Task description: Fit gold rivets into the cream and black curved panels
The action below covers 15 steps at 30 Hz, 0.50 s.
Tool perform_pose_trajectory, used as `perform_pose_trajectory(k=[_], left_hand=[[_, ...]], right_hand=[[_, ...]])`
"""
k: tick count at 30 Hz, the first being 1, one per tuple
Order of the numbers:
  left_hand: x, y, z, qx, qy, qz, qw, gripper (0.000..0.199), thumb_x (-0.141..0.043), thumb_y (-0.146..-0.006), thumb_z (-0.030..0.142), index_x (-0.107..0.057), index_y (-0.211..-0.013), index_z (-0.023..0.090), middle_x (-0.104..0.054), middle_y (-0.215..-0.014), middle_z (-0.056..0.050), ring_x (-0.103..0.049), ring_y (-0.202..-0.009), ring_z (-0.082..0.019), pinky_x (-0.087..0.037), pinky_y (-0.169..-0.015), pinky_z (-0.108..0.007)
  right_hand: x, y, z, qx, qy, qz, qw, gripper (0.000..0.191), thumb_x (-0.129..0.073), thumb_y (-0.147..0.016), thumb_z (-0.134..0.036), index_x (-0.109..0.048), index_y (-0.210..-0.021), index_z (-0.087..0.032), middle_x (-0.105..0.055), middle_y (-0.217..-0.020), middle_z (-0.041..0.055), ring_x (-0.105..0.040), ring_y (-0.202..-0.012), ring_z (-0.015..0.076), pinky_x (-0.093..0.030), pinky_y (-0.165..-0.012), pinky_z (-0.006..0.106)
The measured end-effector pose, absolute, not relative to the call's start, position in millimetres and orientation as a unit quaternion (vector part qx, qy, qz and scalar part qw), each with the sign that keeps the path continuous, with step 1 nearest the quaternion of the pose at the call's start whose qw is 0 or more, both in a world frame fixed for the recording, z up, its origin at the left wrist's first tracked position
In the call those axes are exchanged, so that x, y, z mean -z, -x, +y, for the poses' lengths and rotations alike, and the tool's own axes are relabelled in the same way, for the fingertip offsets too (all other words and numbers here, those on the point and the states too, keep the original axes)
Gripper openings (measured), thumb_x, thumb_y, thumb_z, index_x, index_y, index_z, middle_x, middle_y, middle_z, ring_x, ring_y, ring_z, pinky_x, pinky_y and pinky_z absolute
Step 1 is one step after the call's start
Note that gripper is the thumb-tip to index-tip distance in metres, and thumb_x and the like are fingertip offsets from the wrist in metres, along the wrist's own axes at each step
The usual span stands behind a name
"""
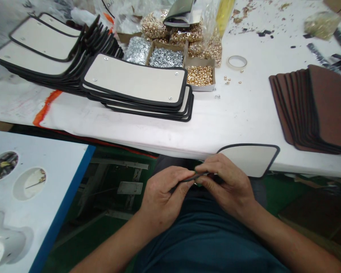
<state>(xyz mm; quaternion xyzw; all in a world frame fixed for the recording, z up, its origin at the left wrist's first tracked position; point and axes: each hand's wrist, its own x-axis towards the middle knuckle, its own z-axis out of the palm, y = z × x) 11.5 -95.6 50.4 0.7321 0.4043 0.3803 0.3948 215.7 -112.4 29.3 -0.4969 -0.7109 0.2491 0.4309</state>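
Over my lap, just off the table's front edge, my left hand [166,193] and my right hand [226,184] meet. Both are closed, thumbs and fingers pinching a thin dark edge [193,176] seen nearly side-on. A small shiny bit [196,184] shows just below the fingertips, too small to name. Behind my right hand a pale panel with black edging [250,159] overlaps the table edge. My fingers hide whether the pinched edge belongs to that panel.
Stacked pale panels with metal eyelets [135,77] lie at the left. Boxes of silver eyelets [166,57] and gold eyelets [199,76] stand behind, near a tape roll [237,62]. Brown panels [329,110] fan out at right. A white sewing machine [5,242] is at lower left.
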Motion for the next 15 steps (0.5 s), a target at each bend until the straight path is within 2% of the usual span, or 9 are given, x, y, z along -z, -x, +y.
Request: perform_pose_trajectory(k=[3,10,13,15], left_hand=[[-49.3,-11.7,-97.6,-0.394,-0.740,0.393,0.377,0.021,-0.072,-0.095,0.010,-0.078,-0.110,0.023,-0.083,-0.101,-0.004,-0.079,-0.088,-0.016,-0.064,-0.080,-0.027],[-47.2,-11.4,-98.7,-0.404,-0.740,0.406,0.353,0.021,-0.079,-0.090,0.012,-0.077,-0.107,0.024,-0.082,-0.094,0.001,-0.078,-0.082,-0.014,-0.063,-0.080,-0.023],[-48.9,-8.4,-93.9,-0.387,-0.728,0.444,0.352,0.027,-0.083,-0.085,0.016,-0.077,-0.108,0.028,-0.082,-0.094,0.002,-0.078,-0.079,-0.016,-0.065,-0.079,-0.024],[-49.9,-4.2,-89.8,-0.377,-0.712,0.461,0.372,0.020,-0.080,-0.087,0.021,-0.078,-0.106,0.029,-0.082,-0.094,0.002,-0.079,-0.079,-0.018,-0.066,-0.077,-0.026]], right_hand=[[-32.4,-216.1,-112.4,-0.207,0.480,-0.742,0.420,0.010,-0.069,-0.099,-0.019,-0.069,-0.105,-0.025,-0.070,-0.089,0.0020,-0.065,-0.083,0.0179,-0.051,-0.073,0.035],[-47.5,-212.5,-108.3,-0.196,0.477,-0.747,0.420,0.007,-0.069,-0.097,-0.016,-0.069,-0.098,-0.023,-0.070,-0.083,0.0016,-0.065,-0.078,0.0172,-0.048,-0.073,0.037],[-60.7,-216.1,-100.7,-0.219,0.502,-0.697,0.463,0.006,-0.071,-0.096,-0.017,-0.070,-0.094,-0.023,-0.068,-0.081,0.0005,-0.064,-0.075,0.0161,-0.049,-0.068,0.032],[-70.8,-219.1,-95.6,-0.232,0.522,-0.645,0.508,0.005,-0.073,-0.095,-0.019,-0.071,-0.094,-0.024,-0.067,-0.082,0.0001,-0.063,-0.074,0.0150,-0.050,-0.065,0.029]])
